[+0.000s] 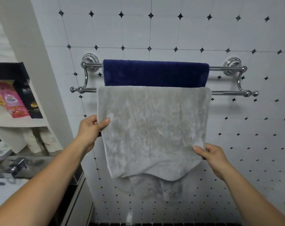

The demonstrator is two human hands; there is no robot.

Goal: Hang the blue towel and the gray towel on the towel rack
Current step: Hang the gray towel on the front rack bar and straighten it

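- towel rack (226,68): polished chrome metal, mirror-glossy.
- blue towel (155,73): dense plush cloth, matt.
- gray towel (152,131): soft fleecy cloth, nap brushed unevenly, matt.
- wall tiles (187,33): white glazed ceramic, smooth, faint sheen.
- pink pouch (11,101): glossy plastic film.

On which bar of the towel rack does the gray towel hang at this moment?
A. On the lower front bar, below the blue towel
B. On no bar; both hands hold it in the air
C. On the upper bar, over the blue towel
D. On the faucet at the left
A: the gray towel drapes over the lower front bar of the towel rack, just under the blue towel on the upper bar, while the left hand and right hand pinch its side edges.
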